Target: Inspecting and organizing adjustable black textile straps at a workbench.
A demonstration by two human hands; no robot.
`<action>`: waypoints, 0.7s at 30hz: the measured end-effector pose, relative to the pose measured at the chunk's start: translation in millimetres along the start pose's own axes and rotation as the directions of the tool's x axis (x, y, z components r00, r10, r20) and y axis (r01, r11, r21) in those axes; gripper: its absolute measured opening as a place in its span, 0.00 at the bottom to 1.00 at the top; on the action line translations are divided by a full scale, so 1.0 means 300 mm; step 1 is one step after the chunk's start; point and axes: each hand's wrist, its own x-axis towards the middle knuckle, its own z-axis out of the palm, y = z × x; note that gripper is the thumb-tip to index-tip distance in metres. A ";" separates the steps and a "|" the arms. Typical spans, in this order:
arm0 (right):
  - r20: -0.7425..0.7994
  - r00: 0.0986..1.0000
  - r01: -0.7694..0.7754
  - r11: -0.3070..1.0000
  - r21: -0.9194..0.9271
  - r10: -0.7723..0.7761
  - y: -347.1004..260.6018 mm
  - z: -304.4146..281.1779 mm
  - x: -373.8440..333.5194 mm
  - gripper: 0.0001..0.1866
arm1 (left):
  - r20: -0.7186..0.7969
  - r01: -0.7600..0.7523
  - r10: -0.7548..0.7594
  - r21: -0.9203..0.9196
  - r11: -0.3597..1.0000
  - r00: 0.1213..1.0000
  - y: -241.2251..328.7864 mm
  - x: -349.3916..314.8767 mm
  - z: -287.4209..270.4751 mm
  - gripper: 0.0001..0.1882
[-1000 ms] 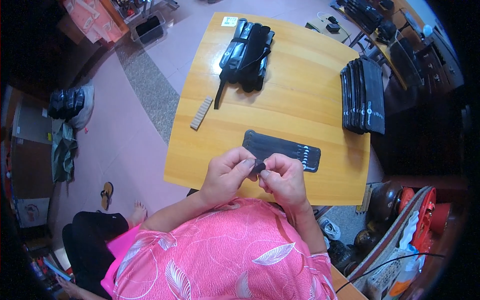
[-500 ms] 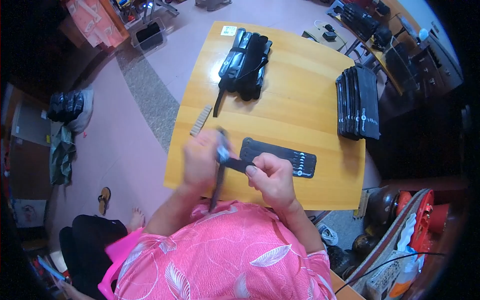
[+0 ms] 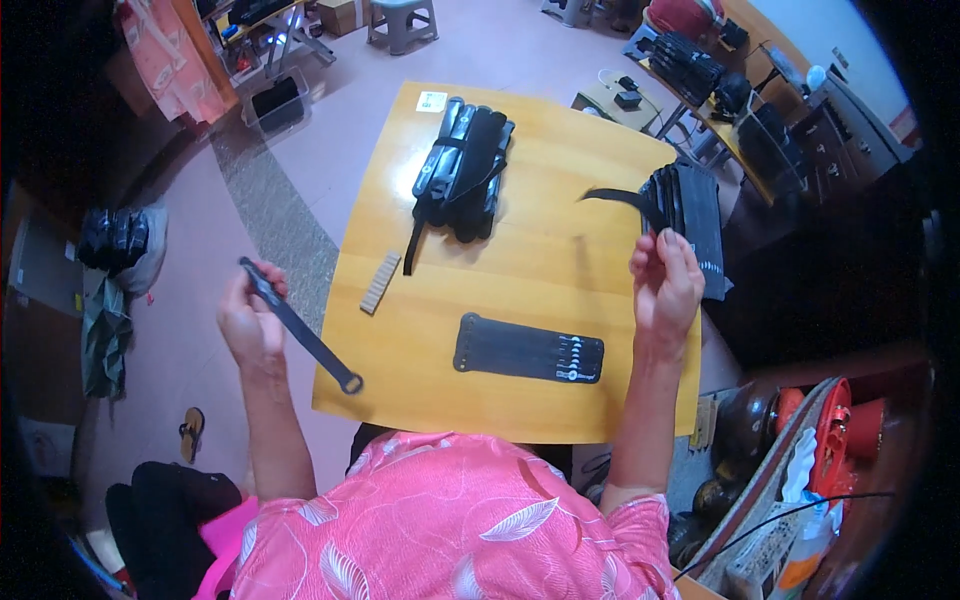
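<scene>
Out past the table's left edge, my left hand [image 3: 252,320] grips a flat black strap [image 3: 308,335] with a ring at its lower end. On the other side my right hand [image 3: 665,285] pinches a second, curved black strap [image 3: 625,196], its free end pointing left over the table. Between the hands a flat dark panel [image 3: 510,347] with white printed marks lies on the wooden table [image 3: 560,250]. Beyond my right hand stands a stack of similar dark panels [image 3: 705,205], partly covered by that hand and strap.
A strapped bundle of black padded pieces [image 3: 460,170] lies toward the table's far left, a strap trailing from it. Near it is a beige ridged strip [image 3: 380,283]. A person's dark-clothed leg [image 3: 170,510] shows at lower left. Red items [image 3: 835,450] crowd the lower right.
My hands were together over the near part of the table, working on black straps. They have moved wide apart, each now holding a separate strap. The whole view has shifted slightly.
</scene>
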 end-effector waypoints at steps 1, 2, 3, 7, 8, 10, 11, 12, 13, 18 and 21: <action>0.001 1.000 0.007 1.000 0.001 -0.007 0.013 0.001 0.042 0.07 | 0.094 -0.005 -0.001 0.070 0.998 0.996 -0.018 -0.043 0.022 0.09; 0.009 1.000 0.001 0.998 0.063 -0.001 0.031 -0.001 0.084 0.07 | 0.097 -0.008 0.002 0.067 0.998 0.995 -0.030 -0.082 0.038 0.09; 0.018 1.000 -0.007 0.992 0.123 0.005 0.050 -0.005 0.111 0.07 | 0.170 -0.019 -0.005 0.136 0.991 0.986 -0.035 -0.121 0.050 0.09; -0.172 0.978 -0.114 0.993 0.018 0.116 0.185 -0.083 0.147 0.07 | 0.317 0.067 -0.120 0.173 0.983 0.941 -0.096 -0.196 0.071 0.09; -0.213 0.968 -0.142 0.990 -0.021 0.135 0.225 -0.117 0.140 0.07 | 0.322 0.070 -0.123 0.173 0.982 0.939 -0.099 -0.216 0.086 0.09; -0.283 0.932 -0.235 0.972 0.001 0.225 0.293 -0.171 0.120 0.08 | 0.368 0.131 -0.203 0.211 0.969 0.907 -0.106 -0.247 0.109 0.09; -0.284 0.931 -0.238 0.971 -0.002 0.228 0.307 -0.184 0.110 0.08 | 0.395 0.170 -0.234 0.190 0.967 0.889 -0.115 -0.249 0.109 0.09; -0.332 0.901 -0.297 0.955 -0.008 0.278 0.309 -0.182 0.087 0.08 | 0.393 0.175 -0.239 0.191 0.966 0.888 -0.126 -0.253 0.111 0.09; -0.380 0.866 -0.356 0.935 -0.011 0.325 0.310 -0.183 0.074 0.08 | 0.433 0.186 -0.258 0.202 0.961 0.864 -0.137 -0.257 0.115 0.09; -0.353 0.858 -0.465 0.857 -0.222 0.374 0.286 -0.203 0.060 0.09 | 0.511 0.303 -0.399 0.264 0.916 0.761 -0.178 -0.281 0.156 0.09; -0.359 0.908 -0.419 0.473 -0.775 0.216 0.245 -0.224 0.049 0.11 | 0.513 0.246 -0.412 0.361 0.900 0.753 -0.194 -0.317 0.181 0.09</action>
